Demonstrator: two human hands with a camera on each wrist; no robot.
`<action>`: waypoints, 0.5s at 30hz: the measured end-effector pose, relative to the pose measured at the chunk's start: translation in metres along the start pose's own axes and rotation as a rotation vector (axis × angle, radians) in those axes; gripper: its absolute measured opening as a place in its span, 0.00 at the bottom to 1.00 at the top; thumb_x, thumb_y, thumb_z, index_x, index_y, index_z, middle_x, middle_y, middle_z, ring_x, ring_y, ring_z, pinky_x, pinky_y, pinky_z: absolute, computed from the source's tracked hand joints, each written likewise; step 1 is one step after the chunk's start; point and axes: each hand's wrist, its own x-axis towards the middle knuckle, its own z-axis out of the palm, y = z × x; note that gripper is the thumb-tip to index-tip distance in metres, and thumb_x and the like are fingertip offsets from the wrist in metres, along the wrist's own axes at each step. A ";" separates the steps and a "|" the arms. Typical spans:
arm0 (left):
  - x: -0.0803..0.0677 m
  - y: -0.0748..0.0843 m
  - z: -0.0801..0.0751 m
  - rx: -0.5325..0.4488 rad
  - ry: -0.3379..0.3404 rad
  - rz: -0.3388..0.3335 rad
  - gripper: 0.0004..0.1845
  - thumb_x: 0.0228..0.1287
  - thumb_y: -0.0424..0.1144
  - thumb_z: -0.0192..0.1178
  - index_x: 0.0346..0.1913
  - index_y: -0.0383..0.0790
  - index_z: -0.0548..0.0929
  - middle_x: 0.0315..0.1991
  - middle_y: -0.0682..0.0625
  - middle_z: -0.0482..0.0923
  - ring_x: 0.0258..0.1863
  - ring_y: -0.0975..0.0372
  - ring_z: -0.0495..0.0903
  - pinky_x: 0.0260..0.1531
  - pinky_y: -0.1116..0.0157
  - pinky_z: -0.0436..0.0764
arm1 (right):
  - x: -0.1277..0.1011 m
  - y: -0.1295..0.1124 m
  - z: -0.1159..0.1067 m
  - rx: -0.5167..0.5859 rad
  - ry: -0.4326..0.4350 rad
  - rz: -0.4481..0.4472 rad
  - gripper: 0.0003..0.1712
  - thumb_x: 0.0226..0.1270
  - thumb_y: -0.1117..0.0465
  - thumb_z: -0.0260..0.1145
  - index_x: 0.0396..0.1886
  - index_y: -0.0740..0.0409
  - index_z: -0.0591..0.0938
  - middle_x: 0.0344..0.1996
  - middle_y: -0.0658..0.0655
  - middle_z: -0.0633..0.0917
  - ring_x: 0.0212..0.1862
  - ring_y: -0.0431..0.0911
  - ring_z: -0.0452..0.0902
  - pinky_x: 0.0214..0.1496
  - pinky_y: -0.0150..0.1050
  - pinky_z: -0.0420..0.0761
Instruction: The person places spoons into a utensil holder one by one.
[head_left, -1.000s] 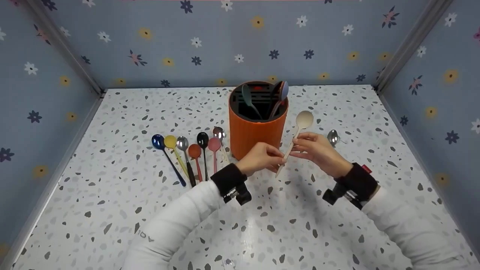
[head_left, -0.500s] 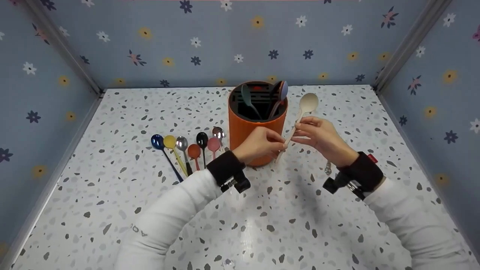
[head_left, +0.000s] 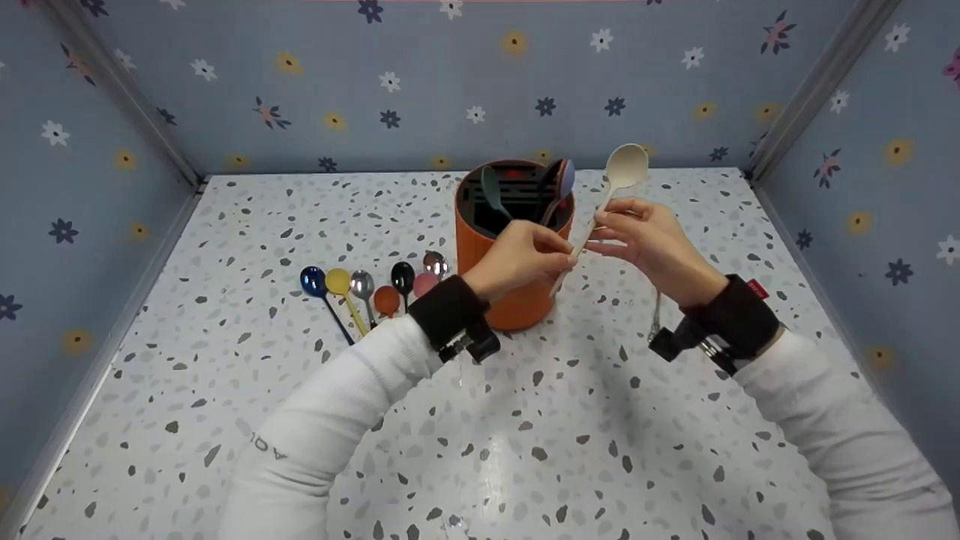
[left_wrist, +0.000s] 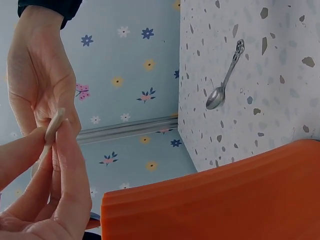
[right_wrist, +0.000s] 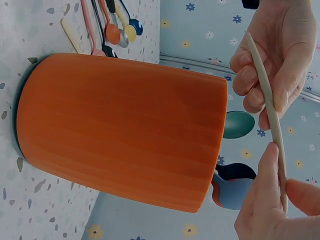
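A cream spoon point(head_left: 627, 166) is held tilted, bowl up, in front of the orange utensil holder point(head_left: 517, 306) and to its right. My left hand point(head_left: 521, 259) pinches the lower part of its handle, while my right hand point(head_left: 646, 234) pinches the handle higher up, below the bowl. In the right wrist view the spoon's handle point(right_wrist: 265, 85) runs between both hands, beside the holder's top rim. A green spoon point(head_left: 491, 187) and a lavender spoon point(head_left: 567, 180) stick out of the holder, with a dark one beside the lavender.
Left of the holder several spoons lie in a row, among them a blue one point(head_left: 313, 281), a yellow one point(head_left: 338, 281) and a black one point(head_left: 403, 276). An ornate silver spoon point(left_wrist: 223, 82) lies on the speckled table right of the holder. Flowered walls point(head_left: 480, 75) enclose the table.
Both hands have risen and moved away from me with the cream spoon, whose bowl now stands level with the holder's top. My right arm now covers most of the silver spoon.
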 end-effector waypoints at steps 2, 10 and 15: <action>0.001 0.004 -0.002 0.000 0.010 -0.002 0.09 0.57 0.29 0.57 0.39 0.26 0.80 0.33 0.38 0.80 0.22 0.63 0.77 0.30 0.66 0.81 | 0.002 -0.004 0.002 -0.003 0.016 -0.012 0.17 0.60 0.66 0.59 0.45 0.67 0.65 0.37 0.58 0.71 0.38 0.47 0.75 0.49 0.38 0.78; 0.007 0.015 -0.010 0.008 0.050 -0.004 0.09 0.57 0.29 0.58 0.39 0.28 0.81 0.31 0.41 0.80 0.22 0.64 0.77 0.30 0.66 0.81 | 0.008 -0.018 0.010 0.047 0.047 -0.050 0.12 0.60 0.68 0.59 0.41 0.67 0.68 0.34 0.59 0.74 0.37 0.48 0.77 0.47 0.39 0.79; 0.011 0.019 -0.013 0.001 0.073 -0.001 0.09 0.57 0.28 0.57 0.39 0.27 0.81 0.31 0.41 0.80 0.22 0.64 0.76 0.28 0.67 0.81 | 0.012 -0.024 0.014 0.083 0.055 -0.074 0.10 0.59 0.70 0.59 0.39 0.67 0.69 0.33 0.58 0.75 0.35 0.48 0.77 0.46 0.40 0.79</action>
